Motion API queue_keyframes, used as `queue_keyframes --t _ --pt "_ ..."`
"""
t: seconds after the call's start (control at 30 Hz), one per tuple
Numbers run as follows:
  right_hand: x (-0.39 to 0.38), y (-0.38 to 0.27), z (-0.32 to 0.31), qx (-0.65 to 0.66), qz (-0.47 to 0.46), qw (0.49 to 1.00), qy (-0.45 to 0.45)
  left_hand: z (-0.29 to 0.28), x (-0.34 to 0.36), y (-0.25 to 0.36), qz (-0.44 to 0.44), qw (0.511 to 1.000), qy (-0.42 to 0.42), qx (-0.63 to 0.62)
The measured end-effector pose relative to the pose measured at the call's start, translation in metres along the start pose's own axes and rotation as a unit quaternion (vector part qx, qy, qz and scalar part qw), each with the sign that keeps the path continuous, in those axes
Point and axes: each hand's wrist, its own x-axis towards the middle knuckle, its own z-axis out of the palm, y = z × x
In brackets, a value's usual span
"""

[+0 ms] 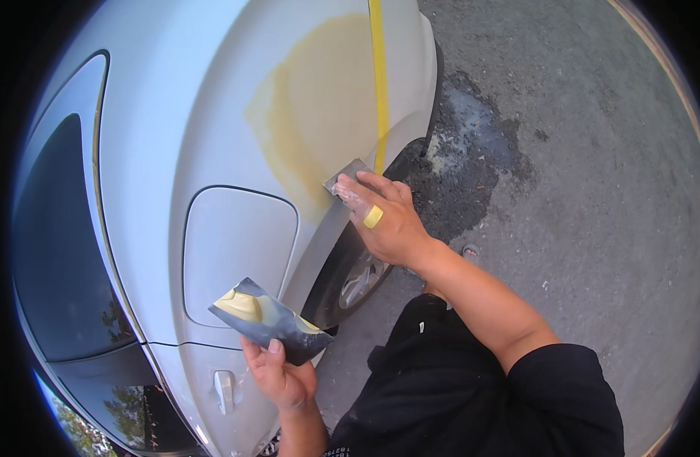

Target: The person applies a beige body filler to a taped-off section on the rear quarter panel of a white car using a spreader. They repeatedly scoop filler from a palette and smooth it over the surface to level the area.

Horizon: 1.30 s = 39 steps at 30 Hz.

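My left hand (281,375) holds a dark, flat mixing board (280,329) from below, thumb on its near edge. A lump of pale yellow body filler (239,306) sits on the board's far left end, with more smeared along its right edge. My right hand (392,221) grips a grey, flat filler spreader (351,169), pressing it to the silver car panel (213,137) just above the wheel arch. A yellow band wraps one finger of that hand. Beside the spreader, a smoothed yellowish filler patch (285,129) covers part of the panel.
Yellow masking tape (379,84) runs down the panel to the wheel arch. Below my right hand is the car's wheel (361,282). A closed fuel flap (239,251) and a door handle (224,392) lie to the left. Wet, stained asphalt (475,145) spreads beyond the car.
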Motion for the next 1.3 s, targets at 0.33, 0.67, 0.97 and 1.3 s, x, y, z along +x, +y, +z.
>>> queue_keyframes --t 0.33,0.67,0.97,1.3 --pt "-0.035 -0.076 -0.043 0.421 0.113 0.888 -0.145 -0.005 0.002 -0.006 -0.05 0.998 -0.008 -0.046" --pt "-0.042 -0.063 -0.094 0.17 0.044 0.977 -0.125 0.046 0.008 0.004 0.012 0.998 -0.003 -0.063" --pt "0.004 -0.104 -0.129 -0.029 -0.135 0.98 -0.14 0.064 0.0 -0.005 0.066 0.996 -0.056 -0.029" --pt "0.027 -0.098 -0.144 0.015 -0.114 0.988 -0.106 0.068 0.019 0.002 0.049 0.997 -0.061 0.002"
